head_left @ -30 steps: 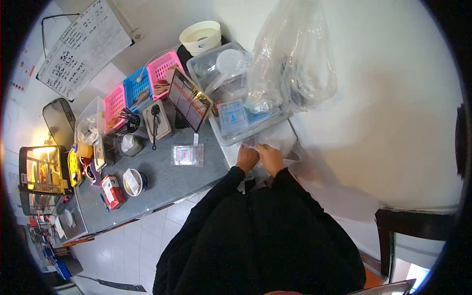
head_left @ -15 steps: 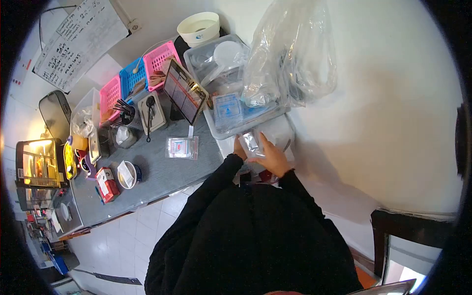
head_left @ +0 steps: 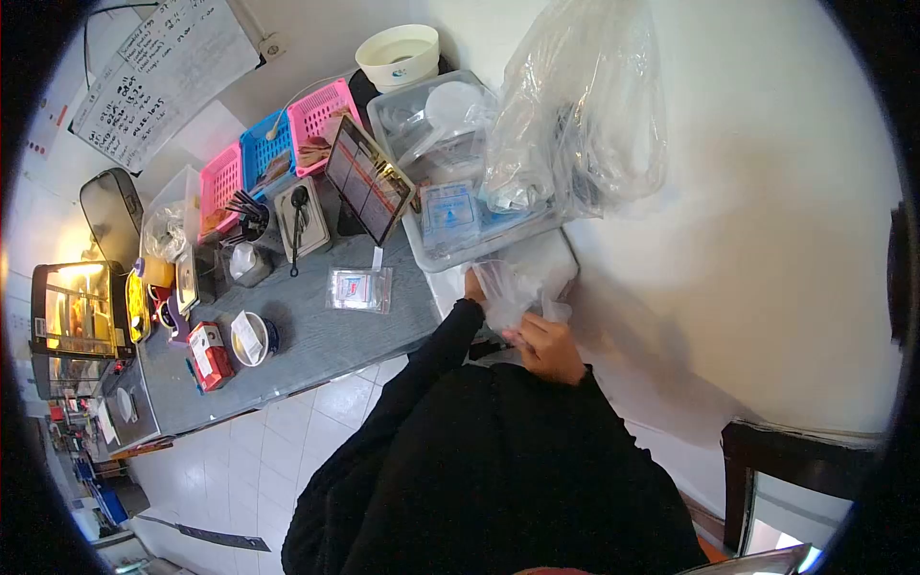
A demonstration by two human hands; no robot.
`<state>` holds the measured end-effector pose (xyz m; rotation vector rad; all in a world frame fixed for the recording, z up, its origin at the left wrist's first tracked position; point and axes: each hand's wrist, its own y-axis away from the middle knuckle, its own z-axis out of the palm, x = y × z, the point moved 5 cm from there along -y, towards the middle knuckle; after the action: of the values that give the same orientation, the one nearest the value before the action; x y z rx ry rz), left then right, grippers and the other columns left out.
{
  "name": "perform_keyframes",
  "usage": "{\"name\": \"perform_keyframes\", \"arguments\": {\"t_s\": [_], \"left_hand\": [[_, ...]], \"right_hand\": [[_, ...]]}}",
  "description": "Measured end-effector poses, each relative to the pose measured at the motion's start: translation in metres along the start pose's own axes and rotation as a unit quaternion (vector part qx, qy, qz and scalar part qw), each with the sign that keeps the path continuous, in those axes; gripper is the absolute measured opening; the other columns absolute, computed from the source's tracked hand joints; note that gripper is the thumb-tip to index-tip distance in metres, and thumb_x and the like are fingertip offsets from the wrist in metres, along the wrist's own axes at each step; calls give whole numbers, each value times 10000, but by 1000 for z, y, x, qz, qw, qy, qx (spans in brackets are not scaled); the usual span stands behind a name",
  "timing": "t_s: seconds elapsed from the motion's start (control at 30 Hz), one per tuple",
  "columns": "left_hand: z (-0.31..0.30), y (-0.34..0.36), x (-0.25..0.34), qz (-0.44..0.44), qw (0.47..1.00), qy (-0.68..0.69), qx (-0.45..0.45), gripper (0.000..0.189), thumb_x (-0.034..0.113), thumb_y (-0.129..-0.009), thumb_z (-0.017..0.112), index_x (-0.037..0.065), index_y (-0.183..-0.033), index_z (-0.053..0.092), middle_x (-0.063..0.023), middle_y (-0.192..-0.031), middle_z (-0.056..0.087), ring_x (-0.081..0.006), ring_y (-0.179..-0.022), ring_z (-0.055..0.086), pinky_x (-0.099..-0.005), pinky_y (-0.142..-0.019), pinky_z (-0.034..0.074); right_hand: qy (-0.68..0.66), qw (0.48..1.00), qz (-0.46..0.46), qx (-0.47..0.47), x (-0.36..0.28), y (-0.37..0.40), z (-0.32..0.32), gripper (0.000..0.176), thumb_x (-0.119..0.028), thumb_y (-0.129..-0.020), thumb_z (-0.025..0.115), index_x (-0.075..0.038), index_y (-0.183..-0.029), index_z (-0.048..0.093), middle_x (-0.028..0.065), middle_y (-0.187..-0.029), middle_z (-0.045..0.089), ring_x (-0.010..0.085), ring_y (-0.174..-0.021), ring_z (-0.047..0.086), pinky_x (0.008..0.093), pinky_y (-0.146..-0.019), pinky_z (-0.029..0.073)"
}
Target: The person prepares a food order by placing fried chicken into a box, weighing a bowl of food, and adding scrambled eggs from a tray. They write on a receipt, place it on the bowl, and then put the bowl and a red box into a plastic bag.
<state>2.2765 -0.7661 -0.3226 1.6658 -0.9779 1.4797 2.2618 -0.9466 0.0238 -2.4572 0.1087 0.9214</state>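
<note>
A clear, crumpled plastic bag [head_left: 508, 290] is stretched between my two hands, at the wall end of the counter below the large grey tub. My left hand [head_left: 473, 287] grips its left side, with most of the fingers hidden behind the film. Lower down, my right hand [head_left: 548, 347] is closed, its fingertips pinching the bag's lower right part. Whether anything lies inside the bag I cannot make out. To the left on the counter lies a flat clear packet with a printed label [head_left: 359, 289].
A grey plastic tub [head_left: 450, 257] holds packets and lids, with a large clear bag [head_left: 575, 115] over its right side. Beside it a tablet [head_left: 369, 179] leans. Pink and blue baskets [head_left: 265, 149], a white cup [head_left: 251, 340] and a red box [head_left: 209, 356] stand further left.
The small shiny clear packet between my hands no longer shows; a looser, spread plastic bag is there now. My right hand has moved down and right, its fingers closing.
</note>
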Motion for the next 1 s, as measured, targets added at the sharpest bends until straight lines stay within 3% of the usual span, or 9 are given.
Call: {"name": "perform_keyframes", "arguments": {"t_s": [0.1,0.17,0.27,0.37,0.47,0.53,0.6,0.8,1.0], "left_hand": [[8,1,18,63,988,125,58,355,371,-798,577,60,-952,648,-131,-915,656,-302,-822,628,-428,-724,494],[6,-5,17,122,866,-483,48,508,420,-824,523,-8,-1094,573,-234,-988,622,-383,-813,616,-435,-763,509],[5,2,123,53,878,-472,57,568,431,-826,531,-66,-1100,548,-277,-1008,602,-390,-888,607,-438,-816,489],[5,-1,116,-35,898,-434,-59,550,409,-838,548,-63,-1119,538,-295,-1048,586,-393,-964,590,-433,-844,470],[-2,29,142,149,904,-392,-85,491,380,-864,556,-11,-1159,542,-257,-1072,600,-382,-1015,572,-403,-874,454],[-23,58,219,-96,968,-26,-230,638,483,-879,539,-13,-1274,467,-181,-1257,529,-257,-1171,503,-314,-1002,373],[-49,82,278,-58,962,169,-206,576,406,-885,568,-15,-1267,475,-159,-1226,551,-229,-1182,489,-324,-1012,364],[-72,153,362,13,998,-36,-44,326,186,-872,614,-14,-1127,582,-101,-922,657,-174,-917,608,-329,-818,462],[-192,240,320,-6,900,126,417,310,249,-955,492,11,-1094,635,-15,-689,580,-76,-638,545,-244,-572,460]], "right_hand": [[-83,994,67,3,-18,6,-37,92,-133,-819,632,-46,-807,606,103,-727,578,272,-566,567,371,-467,409],[-129,988,82,-21,-22,22,-73,118,-154,-833,619,-38,-814,606,97,-717,580,249,-552,555,351,-459,404],[-159,983,80,40,-28,45,-161,161,-186,-854,600,-28,-825,606,89,-702,581,214,-532,537,320,-447,395],[-152,967,88,185,-30,61,-224,207,-219,-875,580,-17,-836,606,81,-688,583,179,-512,518,289,-434,386],[-219,948,119,197,-18,57,-218,253,-251,-897,561,-7,-847,606,72,-673,584,144,-492,500,258,-422,378],[-291,934,151,139,-11,37,-181,285,-272,-911,548,0,-854,607,67,-663,585,121,-478,488,238,-414,372],[-388,893,211,84,-11,0,-127,316,-294,-925,535,7,-861,607,61,-653,586,98,-464,476,217,-406,366],[-614,743,260,-60,-50,-107,15,397,-382,-944,485,-20,-821,594,-22,-531,426,48,-390,346,204,-359,267],[-505,860,55,-44,-96,-149,87,396,-380,-964,442,-38,-894,628,-69,-557,415,8,-472,351,178,-443,260]]}}
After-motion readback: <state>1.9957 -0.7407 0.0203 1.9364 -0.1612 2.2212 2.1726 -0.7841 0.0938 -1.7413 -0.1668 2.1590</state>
